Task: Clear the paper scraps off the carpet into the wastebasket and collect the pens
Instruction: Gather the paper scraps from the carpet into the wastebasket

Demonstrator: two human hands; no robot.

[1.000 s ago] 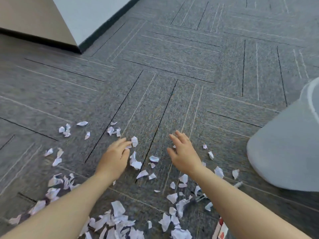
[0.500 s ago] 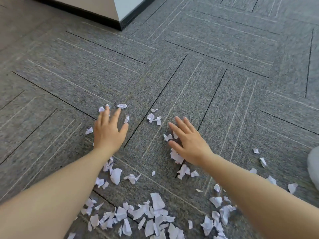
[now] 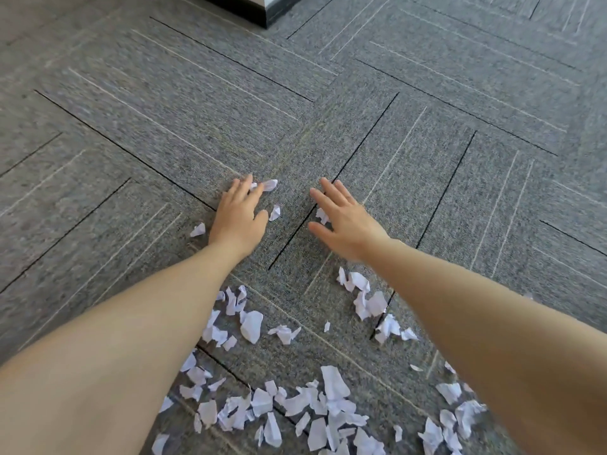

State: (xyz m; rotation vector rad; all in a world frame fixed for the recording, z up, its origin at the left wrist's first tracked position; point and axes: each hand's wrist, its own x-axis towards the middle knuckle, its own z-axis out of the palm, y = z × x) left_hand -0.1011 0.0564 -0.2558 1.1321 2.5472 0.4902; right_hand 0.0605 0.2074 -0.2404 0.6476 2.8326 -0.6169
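Both arms reach fwd over the grey, line-patterned carpet tiles point(image 3: 427, 159), palms down. Left hand point(image 3: 238, 218) lies flat w/ fingers together, its tips at a torn white paper scrap point(image 3: 267, 184) at the far edge of the mess; looks placed beyond the outermost bits so a pull back would rake them in. Right hand point(image 3: 341, 221) is spread, fingers splayed, apparently low over the carpet, a small white scrap point(image 3: 322, 215) just under its thumb side; probably the other wall of a two-handed scoop. Neither grip is clenched or grasping anything: both released, flat. Most of the torn white paper pieces point(image 3: 315, 405) sit nearer the body betw. the forearms, w/ smaller clusters by the left forearm and under the right one. Judging by that, the step is gathering strays into one pile before lifting. No wastebasket or pens in view, so can't say where they are.
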